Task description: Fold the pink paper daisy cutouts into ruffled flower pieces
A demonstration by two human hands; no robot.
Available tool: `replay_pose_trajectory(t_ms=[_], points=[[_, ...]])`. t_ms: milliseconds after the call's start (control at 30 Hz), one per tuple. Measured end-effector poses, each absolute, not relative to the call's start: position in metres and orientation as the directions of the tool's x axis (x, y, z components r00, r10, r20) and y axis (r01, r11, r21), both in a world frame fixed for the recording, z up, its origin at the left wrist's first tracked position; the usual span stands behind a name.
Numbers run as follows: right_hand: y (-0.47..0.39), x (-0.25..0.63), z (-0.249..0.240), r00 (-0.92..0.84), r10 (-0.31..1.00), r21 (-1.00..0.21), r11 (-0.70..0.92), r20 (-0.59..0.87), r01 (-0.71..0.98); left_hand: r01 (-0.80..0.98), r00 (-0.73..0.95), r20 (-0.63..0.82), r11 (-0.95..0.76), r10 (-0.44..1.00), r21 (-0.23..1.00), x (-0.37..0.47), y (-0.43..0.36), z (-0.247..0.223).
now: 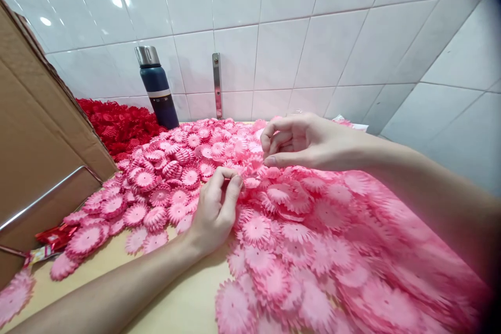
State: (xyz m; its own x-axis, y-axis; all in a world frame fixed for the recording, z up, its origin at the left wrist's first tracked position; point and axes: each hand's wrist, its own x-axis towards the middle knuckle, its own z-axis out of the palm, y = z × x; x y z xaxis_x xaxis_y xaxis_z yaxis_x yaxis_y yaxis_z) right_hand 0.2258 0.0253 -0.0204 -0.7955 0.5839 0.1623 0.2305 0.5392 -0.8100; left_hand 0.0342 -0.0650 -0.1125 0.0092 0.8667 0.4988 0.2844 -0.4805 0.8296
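Around both hands spreads a heap of pink artificial flower layers point(257, 229), thin discs with fringed edges and a small centre hole, many nested in stacks. My left hand point(216, 209) is closed in a pinch low over the middle of the heap, thumb against the curled index finger. Pink layers lie right by its fingertips; whether one is pinched there I cannot tell. Higher and to the right, my right hand point(299, 142) hovers above the heap, fingers curled in and thumb tip close to the index finger. What it holds, if anything, is too small to see.
A cardboard box point(43, 115) stands at the left, with a metal rod point(47, 195) by it. Behind are red fringed pieces point(119, 125) and a dark blue bottle point(158, 88). A red wrapper point(57, 237) lies on the yellowish tabletop point(180, 292). White tiled wall closes the back.
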Motion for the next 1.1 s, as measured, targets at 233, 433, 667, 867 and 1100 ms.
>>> replay_pose_trajectory(t_ms=[233, 433, 667, 867, 1100], points=[[0.016, 0.227, -0.009, -0.784, 0.596, -0.758, 0.59, 0.176, 0.279, 0.362, 0.031, 0.582, -0.552, 0.813, 0.751, 0.037, -0.064, -0.113], [0.0, 0.23, 0.003, -0.839, 0.527, -0.569, 0.734, 0.134, 0.37, 0.362, 0.133, 0.588, -0.592, 0.798, 0.72, 0.036, -0.063, -0.112], [-0.012, 0.218, 0.004, -0.842, 0.54, -0.468, 0.744, 0.002, 0.476, 0.325, 0.14, 0.625, -0.632, 0.768, 0.703, 0.034, -0.062, -0.115], [-0.011, 0.21, -0.005, -0.792, 0.607, -0.515, 0.701, 0.068, 0.493, 0.321, 0.164, 0.664, -0.675, 0.73, 0.664, 0.033, -0.063, -0.115], [0.006, 0.214, -0.015, -0.813, 0.581, -0.723, 0.578, 0.041, 0.377, 0.359, 0.103, 0.581, -0.575, 0.807, 0.736, 0.032, -0.065, -0.112]])
